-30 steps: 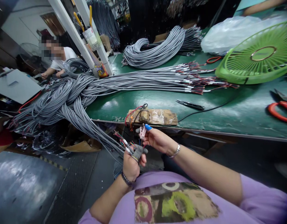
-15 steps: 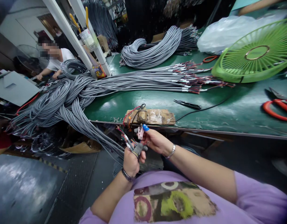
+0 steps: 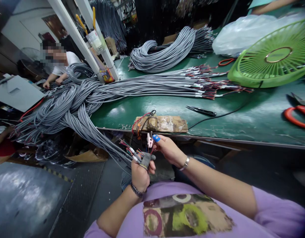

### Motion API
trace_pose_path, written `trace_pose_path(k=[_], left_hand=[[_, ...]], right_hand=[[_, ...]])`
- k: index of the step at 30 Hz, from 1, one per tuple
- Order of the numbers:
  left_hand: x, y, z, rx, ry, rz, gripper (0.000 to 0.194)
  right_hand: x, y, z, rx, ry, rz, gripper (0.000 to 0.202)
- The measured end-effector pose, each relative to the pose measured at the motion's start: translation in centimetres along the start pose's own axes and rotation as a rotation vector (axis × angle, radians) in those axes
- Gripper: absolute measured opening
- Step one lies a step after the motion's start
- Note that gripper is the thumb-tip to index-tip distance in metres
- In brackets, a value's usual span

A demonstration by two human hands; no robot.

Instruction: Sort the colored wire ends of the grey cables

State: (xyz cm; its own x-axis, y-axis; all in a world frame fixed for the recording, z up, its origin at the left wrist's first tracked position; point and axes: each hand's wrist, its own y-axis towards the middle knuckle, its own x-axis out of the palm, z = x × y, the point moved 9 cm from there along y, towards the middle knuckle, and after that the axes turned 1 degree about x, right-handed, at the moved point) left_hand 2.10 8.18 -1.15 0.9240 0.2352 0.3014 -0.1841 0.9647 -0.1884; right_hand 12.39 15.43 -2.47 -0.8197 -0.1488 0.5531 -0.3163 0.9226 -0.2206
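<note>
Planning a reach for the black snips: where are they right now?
In the head view, the black snips lie on the green table, right of the wooden block and left of the red-handled scissors.

The table top (image 3: 167, 109) is green and smooth, with a glossy surface. The board (image 3: 171, 124) is of wood, and it looks rough — its face has whitish marks. The fan (image 3: 278, 54) seems plastic. The shirt (image 3: 217, 198) is of cloth — soft, matt.
</note>
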Motion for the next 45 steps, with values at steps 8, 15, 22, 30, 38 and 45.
trace_pose_path(k=[8,15,22,30,38,45], left_hand=[[0.4,0.3,-0.2,-0.005,-0.003,0.036,0.041],[0.3,0.4,-0.7,-0.012,0.033,0.044,0.042],[-0.5,-0.1,-0.9,0.011,0.030,0.023,0.039],[-1.3,-0.5,-0.7,0.044,0.004,0.004,0.036],[-1.2,-0.3,-1.0,0.027,0.017,-0.020,0.037],[-1.1,-0.2,-1.1,-0.001,-0.014,-0.058,0.036]], right_hand=[[1.4,0.3,1.4,0.146,0.222,-0.084,0.040],[1.3,0.9,1.5,0.137,0.329,-0.014,0.030],[1.3,-0.2,2.4,0.235,0.312,-0.156,0.040],[0.0,-2.1,1.7,0.203,-0.008,-0.284,0.029],[1.2,-2.8,0.6,0.059,-0.219,-0.281,0.034],[1.2,-2.7,1.7,0.085,-0.126,-0.267,0.032]])
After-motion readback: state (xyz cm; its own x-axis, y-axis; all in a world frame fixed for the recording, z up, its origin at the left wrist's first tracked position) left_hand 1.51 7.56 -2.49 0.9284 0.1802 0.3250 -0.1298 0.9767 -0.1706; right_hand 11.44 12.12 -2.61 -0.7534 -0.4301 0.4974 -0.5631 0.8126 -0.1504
